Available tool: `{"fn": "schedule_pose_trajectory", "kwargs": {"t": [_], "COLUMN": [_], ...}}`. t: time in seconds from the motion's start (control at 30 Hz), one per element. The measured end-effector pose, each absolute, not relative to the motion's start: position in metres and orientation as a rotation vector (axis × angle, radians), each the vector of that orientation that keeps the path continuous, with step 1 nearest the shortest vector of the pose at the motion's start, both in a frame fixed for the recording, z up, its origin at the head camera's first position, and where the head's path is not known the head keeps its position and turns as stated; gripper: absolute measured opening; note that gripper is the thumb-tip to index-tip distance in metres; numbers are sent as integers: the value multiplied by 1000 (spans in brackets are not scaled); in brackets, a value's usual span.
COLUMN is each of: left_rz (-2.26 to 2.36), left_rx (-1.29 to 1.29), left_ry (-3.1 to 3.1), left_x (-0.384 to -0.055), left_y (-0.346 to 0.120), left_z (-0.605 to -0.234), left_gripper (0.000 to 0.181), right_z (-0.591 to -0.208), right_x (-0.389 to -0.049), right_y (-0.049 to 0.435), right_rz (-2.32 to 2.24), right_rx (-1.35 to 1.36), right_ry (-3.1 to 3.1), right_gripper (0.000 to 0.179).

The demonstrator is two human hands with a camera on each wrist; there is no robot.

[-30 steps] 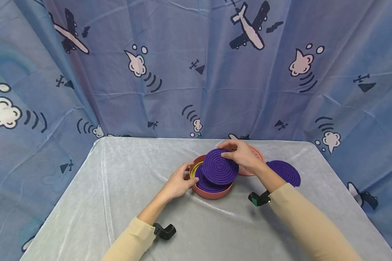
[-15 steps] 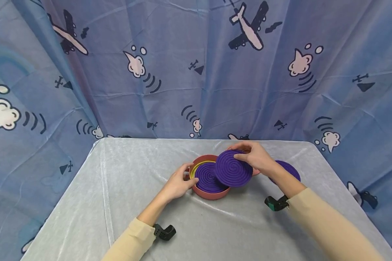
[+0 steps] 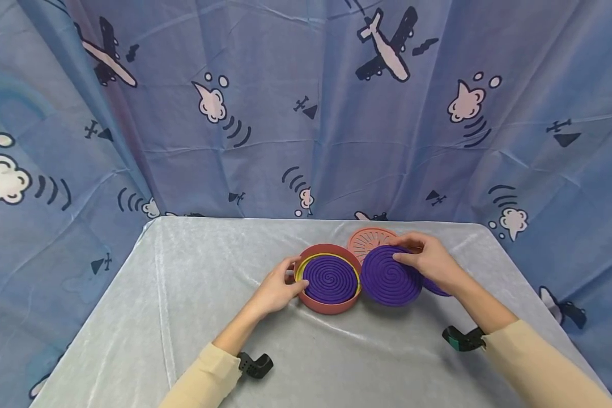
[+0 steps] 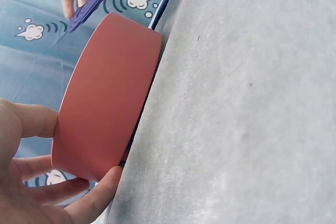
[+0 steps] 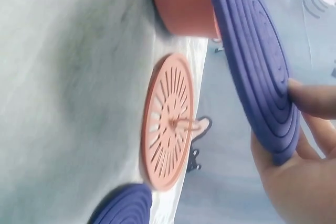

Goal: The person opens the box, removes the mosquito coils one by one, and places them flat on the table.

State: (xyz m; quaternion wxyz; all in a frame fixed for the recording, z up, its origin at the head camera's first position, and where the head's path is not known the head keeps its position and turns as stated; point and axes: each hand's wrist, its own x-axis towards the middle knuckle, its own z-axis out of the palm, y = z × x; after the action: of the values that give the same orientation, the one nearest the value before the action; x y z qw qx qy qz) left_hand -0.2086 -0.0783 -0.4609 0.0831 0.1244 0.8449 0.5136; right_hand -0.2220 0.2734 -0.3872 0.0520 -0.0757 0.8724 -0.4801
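Note:
My right hand (image 3: 433,263) pinches a purple spiral mosquito coil (image 3: 390,277) by its upper right edge, thumb on its face. The coil hangs tilted just right of a round reddish tin (image 3: 328,309). Inside that tin lies another purple mosquito coil (image 3: 330,279), with a yellow rim (image 3: 300,270) showing around it. My left hand (image 3: 274,290) holds the tin at its left side; in the left wrist view the thumb lies at the upper edge of its wall (image 4: 107,93) and the fingers curl low around it.
A slotted pink lid (image 3: 364,238) with a small wire loop lies behind the held coil. Partly hidden under my right hand is one more purple coil (image 3: 436,288) on the grey cloth-covered table (image 3: 336,362). A blue printed curtain (image 3: 265,113) hangs behind.
My right hand has carried the coil from above the tin to the right, uncovering the coil inside. The left hand has stayed on the tin.

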Motion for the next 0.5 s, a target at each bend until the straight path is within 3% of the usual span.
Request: {"fn": "schedule_pose_trajectory", "kwargs": {"t": [0.5], "left_rz": [1522], "left_rx": [371], "left_ry": [2533], "left_x": [-210], "left_y": [-79], "left_z": [-465], "left_gripper": [61], "right_z": [-402], "right_x": [-205], "right_y": [329], "right_rz": [-1490], "right_rx": [-96], "right_ry": [2707], "right_gripper": [46]}}
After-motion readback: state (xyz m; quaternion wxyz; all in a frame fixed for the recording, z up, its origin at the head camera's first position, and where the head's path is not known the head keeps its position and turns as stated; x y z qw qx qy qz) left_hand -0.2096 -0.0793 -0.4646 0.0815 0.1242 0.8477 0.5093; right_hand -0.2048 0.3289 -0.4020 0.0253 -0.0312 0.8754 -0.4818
